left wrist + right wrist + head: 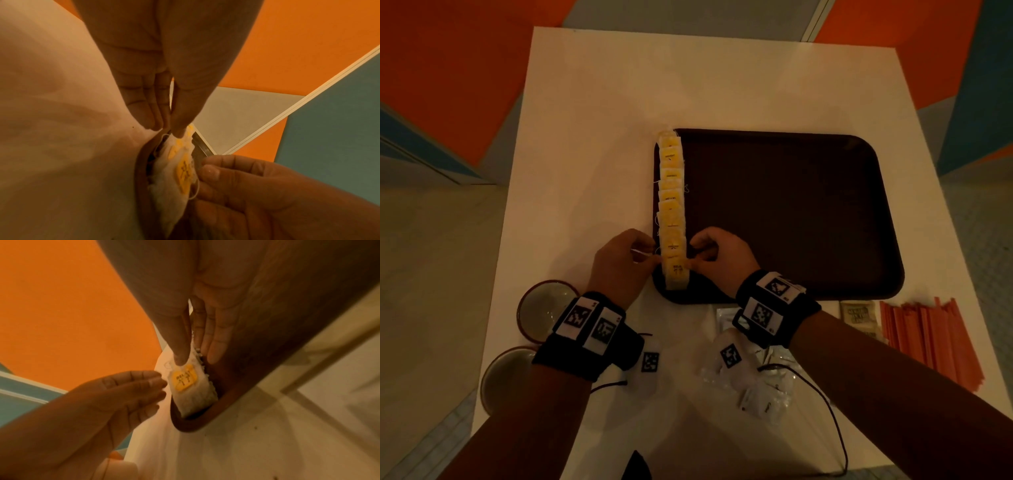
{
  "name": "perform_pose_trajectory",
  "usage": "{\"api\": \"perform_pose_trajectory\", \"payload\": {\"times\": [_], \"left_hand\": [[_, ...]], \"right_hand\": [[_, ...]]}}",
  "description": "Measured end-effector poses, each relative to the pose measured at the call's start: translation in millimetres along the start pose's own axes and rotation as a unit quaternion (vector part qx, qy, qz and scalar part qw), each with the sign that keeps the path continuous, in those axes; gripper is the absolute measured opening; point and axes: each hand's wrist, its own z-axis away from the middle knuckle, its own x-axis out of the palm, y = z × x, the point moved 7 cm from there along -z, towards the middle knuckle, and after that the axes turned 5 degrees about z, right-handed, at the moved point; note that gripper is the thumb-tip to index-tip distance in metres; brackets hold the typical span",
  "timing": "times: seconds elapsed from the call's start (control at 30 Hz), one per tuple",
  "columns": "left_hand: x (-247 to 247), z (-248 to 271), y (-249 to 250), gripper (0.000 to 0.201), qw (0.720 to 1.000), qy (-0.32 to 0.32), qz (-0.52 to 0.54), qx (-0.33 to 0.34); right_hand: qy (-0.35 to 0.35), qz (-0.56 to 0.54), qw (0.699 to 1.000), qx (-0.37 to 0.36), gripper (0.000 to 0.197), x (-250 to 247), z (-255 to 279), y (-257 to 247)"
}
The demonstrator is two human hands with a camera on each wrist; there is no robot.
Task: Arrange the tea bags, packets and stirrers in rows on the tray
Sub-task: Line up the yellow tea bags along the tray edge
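A dark brown tray (791,212) lies on the white table (602,137). Several tea bags with yellow tags (671,192) form one overlapping row along its left edge. Both hands meet at the nearest tea bag (675,274) (183,172) (185,381). My left hand (654,260) (170,128) touches its left side with straight fingers. My right hand (693,255) (195,356) pinches its right edge, thumb on top and fingers behind it on the tray. A white string trails by the left fingers.
Two bowls (548,308) (506,377) stand near the table's left front. White packets (756,387) lie heaped below my right wrist. Brown packets (858,315) and a bundle of orange stirrers (928,339) sit right of them. A black cable (835,428) loops near the front edge.
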Motion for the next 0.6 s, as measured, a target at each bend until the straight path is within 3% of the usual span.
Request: {"api": "perform_pose_trajectory", "payload": {"times": [0.2,0.43,0.6], "left_hand": [[3,-7,5,0.022,1.0,0.009,0.017,-0.003],[1,-15,5,0.032,0.998,0.032,0.054,0.004],[5,-27,20,0.047,0.997,-0.012,0.027,0.065]], "right_hand": [[-0.016,0.046,0.999,-0.01,0.054,14,-10,-9],[0.0,0.018,0.999,-0.028,0.057,6,-19,-13],[-0.013,-0.013,0.999,-0.034,0.053,11,-24,-15]]}}
